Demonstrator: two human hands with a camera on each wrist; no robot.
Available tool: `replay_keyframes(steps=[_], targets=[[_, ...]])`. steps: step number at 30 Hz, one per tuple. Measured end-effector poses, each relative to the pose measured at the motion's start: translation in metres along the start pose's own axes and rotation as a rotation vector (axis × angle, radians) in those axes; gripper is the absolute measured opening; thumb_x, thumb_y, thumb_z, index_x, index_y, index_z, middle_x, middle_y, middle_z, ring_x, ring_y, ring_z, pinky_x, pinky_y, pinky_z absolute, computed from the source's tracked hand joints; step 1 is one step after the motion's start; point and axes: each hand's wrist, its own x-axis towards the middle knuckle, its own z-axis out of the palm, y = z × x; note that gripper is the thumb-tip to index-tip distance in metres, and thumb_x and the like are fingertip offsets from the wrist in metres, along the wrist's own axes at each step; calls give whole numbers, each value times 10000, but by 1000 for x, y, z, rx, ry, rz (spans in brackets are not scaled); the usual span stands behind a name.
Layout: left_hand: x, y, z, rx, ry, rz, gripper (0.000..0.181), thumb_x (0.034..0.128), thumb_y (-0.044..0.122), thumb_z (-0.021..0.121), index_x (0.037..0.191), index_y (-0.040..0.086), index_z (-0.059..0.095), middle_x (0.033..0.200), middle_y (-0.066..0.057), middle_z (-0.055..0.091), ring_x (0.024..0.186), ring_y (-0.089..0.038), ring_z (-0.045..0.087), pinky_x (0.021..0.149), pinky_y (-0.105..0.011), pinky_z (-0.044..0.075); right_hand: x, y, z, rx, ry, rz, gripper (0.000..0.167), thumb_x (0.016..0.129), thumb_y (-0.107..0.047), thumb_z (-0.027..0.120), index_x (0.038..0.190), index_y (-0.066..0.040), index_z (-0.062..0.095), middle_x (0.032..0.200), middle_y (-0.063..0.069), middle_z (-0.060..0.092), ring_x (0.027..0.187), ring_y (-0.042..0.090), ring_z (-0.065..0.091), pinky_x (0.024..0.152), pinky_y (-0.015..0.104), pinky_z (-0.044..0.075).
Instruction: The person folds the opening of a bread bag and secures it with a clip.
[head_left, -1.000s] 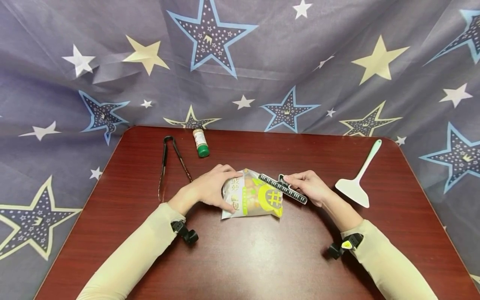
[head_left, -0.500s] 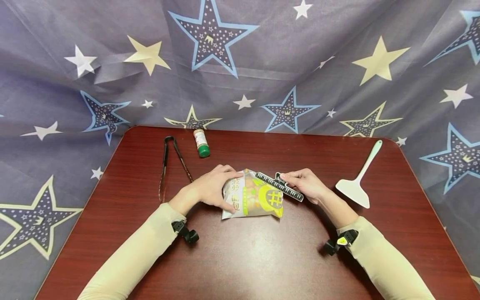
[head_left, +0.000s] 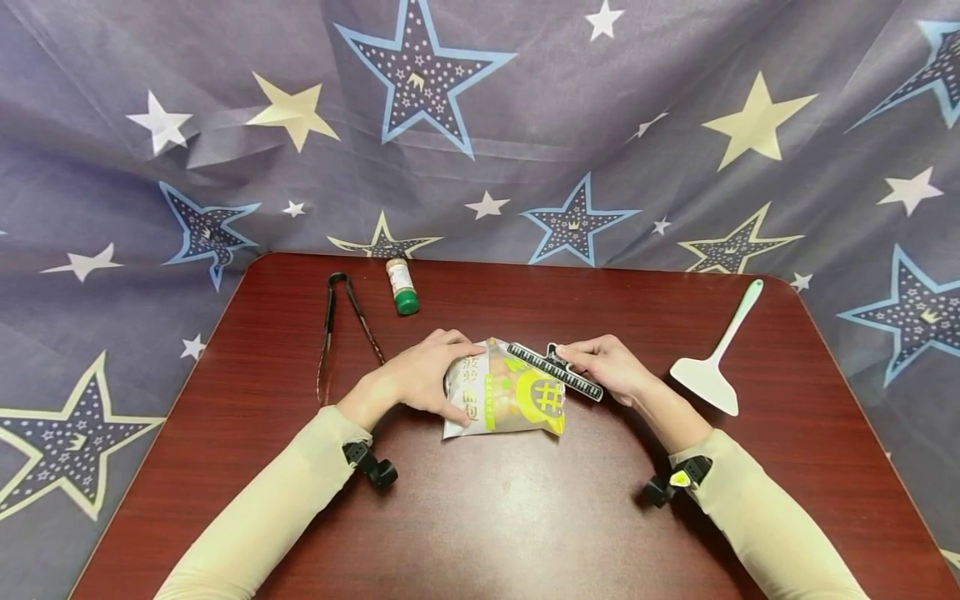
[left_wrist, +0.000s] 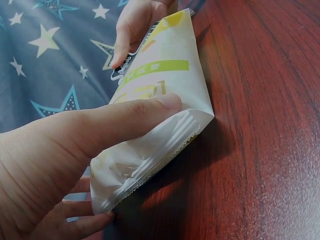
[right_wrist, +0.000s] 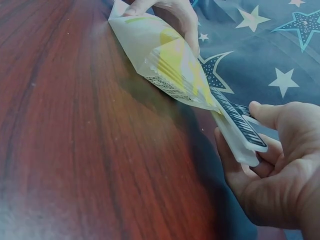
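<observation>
- With our left hand [head_left: 423, 375], we are gripping the left end of a clear, white and yellow-green printed film bag [head_left: 513, 400], thumb near, fingers far.
- With our right hand [head_left: 609, 365], we are pinching the black handle of a long white clip with a piano-key pattern [head_left: 558, 372].
- The bag is lying mid-way across a dark red wood-grain table [head_left: 480, 525], its far right edge meeting the clip.
- We are not seeing whether film is sitting between the clip's jaws; a shallow bite could slip off the edge.
- We are judging that squeezing hard at the left end could bulge the bag and push its edge away.
- The bag's long axis is running left to right, while the clip's is slanting from far left to near right, handle pointing away.
</observation>
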Motion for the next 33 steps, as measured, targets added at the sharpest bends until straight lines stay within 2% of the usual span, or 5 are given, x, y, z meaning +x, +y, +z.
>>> replay_keyframes(steps=[6, 14, 18, 24, 33], targets=[[0, 1, 0, -2, -1, 3, 1106, 657, 540, 976, 1580, 138, 516, 1448, -68, 568, 1319, -257, 490, 1067, -423, 505, 1, -2, 1, -4, -12, -17, 444, 1056, -223, 659, 1336, 122, 671, 1254, 178, 749, 887, 26, 697, 801, 202, 584], [-1, 2, -1, -4, 0, -3, 1098, 666, 543, 971, 1576, 128, 519, 1452, -73, 565, 1307, -258, 490, 1054, -421, 509, 4, -3, 3, -22, -5, -19, 433, 1046, -231, 676, 1323, 102, 691, 1277, 203, 735, 892, 30, 688, 792, 195, 572], [0, 2, -1, -4, -5, -6, 1107, 661, 548, 972, 1581, 135, 515, 1454, -70, 564, 1312, -257, 486, 1064, -420, 502, 6, -4, 4, -26, 1, -23, 421, 1044, -235, 682, 1311, 89, 705, 1246, 161, 752, 885, 27, 680, 776, 195, 566], [1, 2, 0, 9, 8, 9, 1107, 639, 541, 981, 1564, 127, 535, 1430, -70, 585, 1310, -260, 502, 1081, -423, 498, 9, -3, 5, -28, 17, -28, 413, 1027, -240, 709, 1282, 85, 725, 1114, 55, 769, 831, 30, 638, 721, 180, 533], [1, 0, 1, 4, 10, 12, 1098, 639, 534, 983, 1556, 122, 543, 1426, -76, 590, 1313, -264, 505, 1084, -429, 498, 10, -6, 9, 14, -5, -30, 416, 1036, -207, 691, 1308, 108, 697, 1099, 89, 787, 823, 26, 681, 719, 185, 565]])
